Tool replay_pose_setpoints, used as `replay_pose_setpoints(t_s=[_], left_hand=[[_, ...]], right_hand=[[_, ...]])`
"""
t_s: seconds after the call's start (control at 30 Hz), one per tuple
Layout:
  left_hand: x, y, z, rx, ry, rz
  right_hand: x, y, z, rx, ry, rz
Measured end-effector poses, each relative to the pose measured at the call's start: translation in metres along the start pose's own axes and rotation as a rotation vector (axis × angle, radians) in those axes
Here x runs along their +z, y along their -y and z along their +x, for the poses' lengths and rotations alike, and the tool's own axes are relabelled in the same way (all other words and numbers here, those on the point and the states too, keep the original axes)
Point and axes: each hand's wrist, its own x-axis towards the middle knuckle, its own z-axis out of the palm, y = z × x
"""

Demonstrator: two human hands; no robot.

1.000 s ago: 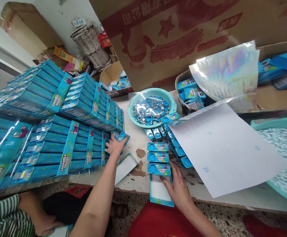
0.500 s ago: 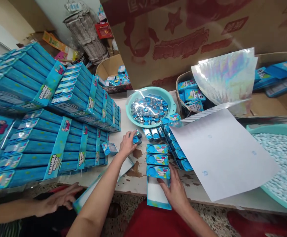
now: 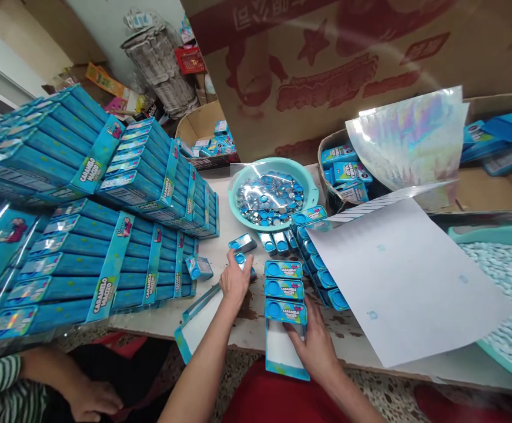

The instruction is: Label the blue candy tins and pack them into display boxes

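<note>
Holding tray (image 3: 281, 348) of "CARAMELO MACIZO" tins (image 3: 284, 289): right hand (image 3: 318, 342).

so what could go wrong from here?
The part-filled tray looks to jut past the table edge; it might tip if the right hand slips.
The left arm could sweep the other tray off.
The left hand may knock the loose pack just beyond it.

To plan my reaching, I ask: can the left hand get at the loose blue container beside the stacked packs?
Probably yes: only tabletop shows between the left hand and that loose container, though the hand holds another container.
</note>
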Motion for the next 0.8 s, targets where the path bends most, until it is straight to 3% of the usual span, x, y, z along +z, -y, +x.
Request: replay_pose_setpoints(t_s=[0.07, 0.17, 0.23, 0.3, 0.43, 0.67, 0.8], left_hand=[[-0.008, 0.009, -0.002, 0.116, -0.008, -0.022], [-0.020, 0.029, -0.003, 0.455, -0.061, 0.139], [-0.023, 0.039, 0.000, 0.681, -0.004, 0.299], [-0.022, 0.043, 0.006, 0.808, 0.079, 0.414], [-0.015, 0.038, 0.022, 0.809, 0.060, 0.503], [-0.014, 0.017, 0.052, 0.688, -0.202, 0.407], [-0.007, 0.002, 0.069, 0.653, -0.053, 0.302]], right_hand=[[-0.001, -0.001, 0.000, -0.003, 0.011, 0.001], [-0.002, -0.001, 0.000, 0.002, 0.020, 0.005], [-0.002, -0.001, 0.000, 0.008, 0.015, 0.005], [-0.002, -0.001, 0.000, 0.009, 0.012, 0.003], [-0.002, -0.001, 0.000, 0.007, 0.010, -0.007], [-0.003, 0.001, 0.002, 0.026, 0.014, 0.004], [-0.006, 0.004, 0.000, 0.051, 0.003, 0.023]])
